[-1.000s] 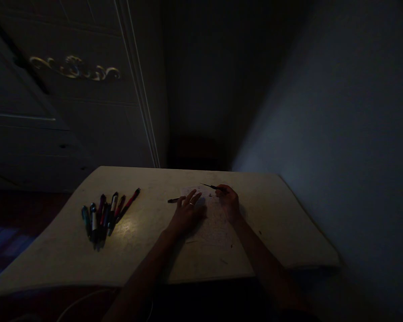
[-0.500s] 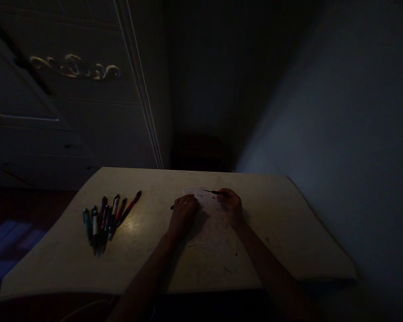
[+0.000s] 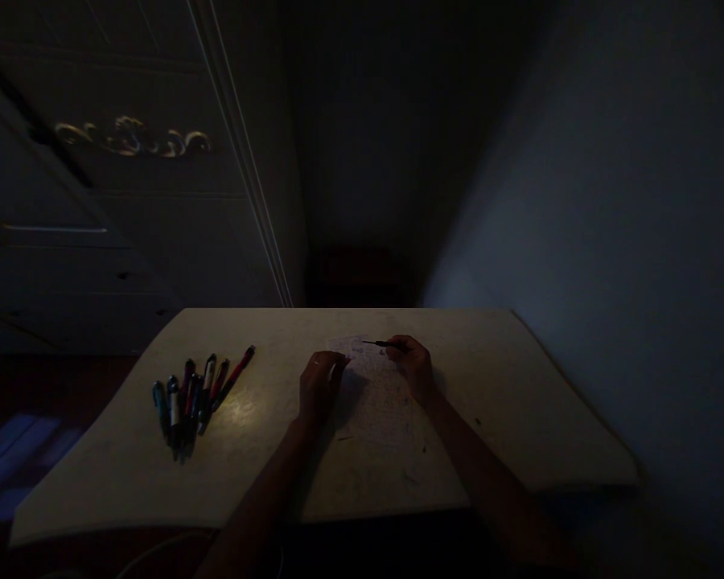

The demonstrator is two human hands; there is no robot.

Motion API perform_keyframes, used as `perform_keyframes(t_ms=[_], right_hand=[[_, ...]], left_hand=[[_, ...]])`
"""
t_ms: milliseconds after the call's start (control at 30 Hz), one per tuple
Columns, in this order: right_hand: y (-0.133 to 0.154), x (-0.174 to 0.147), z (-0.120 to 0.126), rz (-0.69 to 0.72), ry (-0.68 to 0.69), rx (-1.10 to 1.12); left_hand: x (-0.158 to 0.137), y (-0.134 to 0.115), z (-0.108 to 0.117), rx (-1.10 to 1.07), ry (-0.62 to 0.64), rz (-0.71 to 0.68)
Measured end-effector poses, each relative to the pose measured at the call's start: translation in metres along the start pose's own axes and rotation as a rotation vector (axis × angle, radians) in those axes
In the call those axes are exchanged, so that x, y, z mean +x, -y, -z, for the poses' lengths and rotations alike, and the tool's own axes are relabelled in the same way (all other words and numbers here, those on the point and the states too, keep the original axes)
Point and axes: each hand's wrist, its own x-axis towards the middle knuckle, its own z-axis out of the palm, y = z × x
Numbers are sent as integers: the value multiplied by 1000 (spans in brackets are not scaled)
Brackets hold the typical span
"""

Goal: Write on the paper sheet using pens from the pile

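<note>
A sheet of paper (image 3: 377, 402) covered with markings lies at the middle of the table. Above its upper right part, my right hand (image 3: 413, 366) is closed around a slim dark pen (image 3: 377, 343), whose thin tip points left. My left hand (image 3: 319, 384) is raised at the paper's left edge, fingers pinched together. Something small and pale shows at those fingertips, too dark to name. Off to the left lies a loose pile of several pens (image 3: 193, 398), in red, white, teal and dark colours.
The light table (image 3: 265, 474) has small dark bits on it near the paper. A wall (image 3: 609, 281) runs along the right side, and a panelled cabinet (image 3: 157, 233) stands behind on the left. The room is very dim.
My left hand has lifted from lying on the paper and turned into a pinch; the dark end that showed beside it is out of sight. My right hand still holds the pen, barely moved.
</note>
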Motion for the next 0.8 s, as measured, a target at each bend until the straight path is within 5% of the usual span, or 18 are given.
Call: perform_keyframes(t_ms=[267, 467, 667, 800], right_hand=[[0, -6, -1, 23, 68, -71], [2, -10, 2, 36, 50, -92], [0, -10, 7, 62, 37, -118], [0, -10, 7, 66, 39, -141]], left_hand=[[3, -6, 2, -116, -84, 162], [4, -4, 4, -124, -68, 55], [6, -8, 7, -209, -53, 223], [12, -8, 9, -211, -155, 158]])
